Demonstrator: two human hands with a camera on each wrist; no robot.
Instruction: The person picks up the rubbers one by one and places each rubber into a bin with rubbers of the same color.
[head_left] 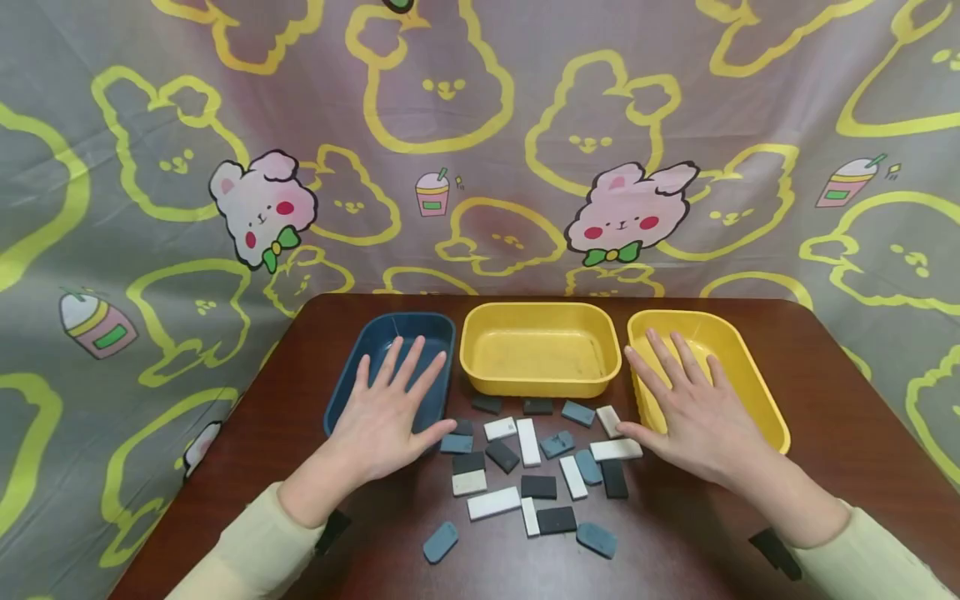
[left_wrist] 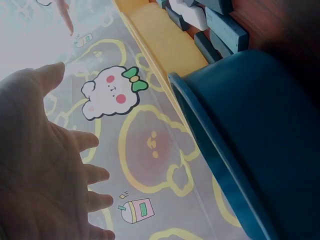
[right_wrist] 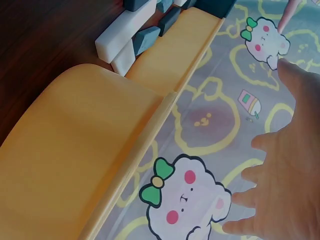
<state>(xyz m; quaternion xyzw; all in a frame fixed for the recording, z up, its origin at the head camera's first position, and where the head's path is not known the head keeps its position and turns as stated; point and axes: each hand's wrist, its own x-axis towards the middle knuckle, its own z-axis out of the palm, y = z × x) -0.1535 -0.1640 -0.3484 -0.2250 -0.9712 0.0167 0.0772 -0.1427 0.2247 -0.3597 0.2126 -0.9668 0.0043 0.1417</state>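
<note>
My left hand (head_left: 381, 421) is held over the dark blue tray (head_left: 333, 400), palm down with its fingers spread, holding nothing. Over the right-hand yellow tray (head_left: 757, 392) my right hand (head_left: 697, 417) is spread the same way, also with nothing in it. Both wrist views show the hands raised above the tray rims. Between them on the table lie several small flat, eraser-like blocks: white ones such as this white block (head_left: 493, 503), black ones such as this black block (head_left: 557, 520), and blue-grey ones such as this blue-grey block (head_left: 440, 542).
A middle yellow tray (head_left: 540, 387) stands between the two other trays, just behind the blocks. The brown table (head_left: 262, 467) has a patterned curtain (head_left: 480, 167) behind it. Dark patches (head_left: 776, 552) show near the forearms.
</note>
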